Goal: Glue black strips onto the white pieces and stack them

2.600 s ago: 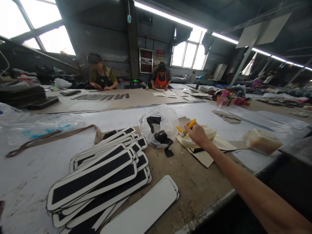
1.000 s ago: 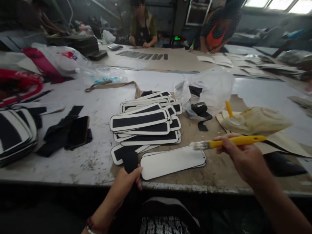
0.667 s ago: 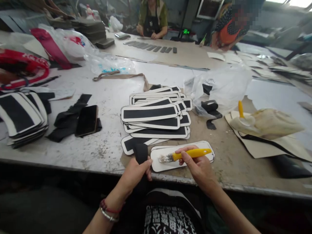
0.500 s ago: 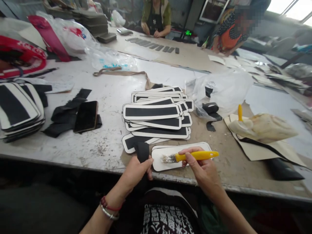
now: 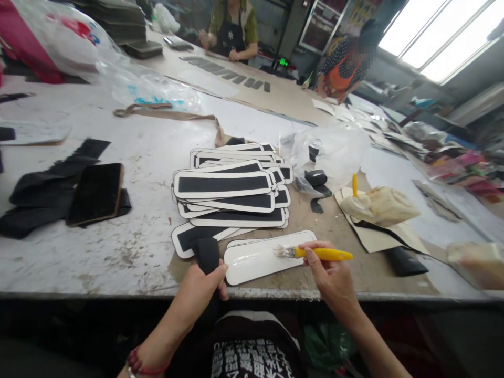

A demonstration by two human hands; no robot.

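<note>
My right hand (image 5: 333,270) is closed round the yellow handle of a paintbrush (image 5: 323,254). The bristles rest on a white rounded panel (image 5: 255,262), where a wet, shiny streak shows on the left part. Another white panel edge peeks out beneath it. A black strip (image 5: 206,254) is gripped in my left hand (image 5: 205,283), whose thumb is at the panel's left end. Just beyond lies a pile of white panels with black strips on them (image 5: 224,184).
At left, a phone (image 5: 96,191) lies on black strips (image 5: 35,194). To the right stand a cream plastic container (image 5: 388,205) with a yellow handle sticking out and a clear plastic bag (image 5: 334,152). Two people (image 5: 232,31) work across the table, whose front edge (image 5: 118,295) is near me.
The brush has moved right along the panel, leaving a shiny wet streak behind it. My left hand still holds the black strip. The whole view has turned to the right.
</note>
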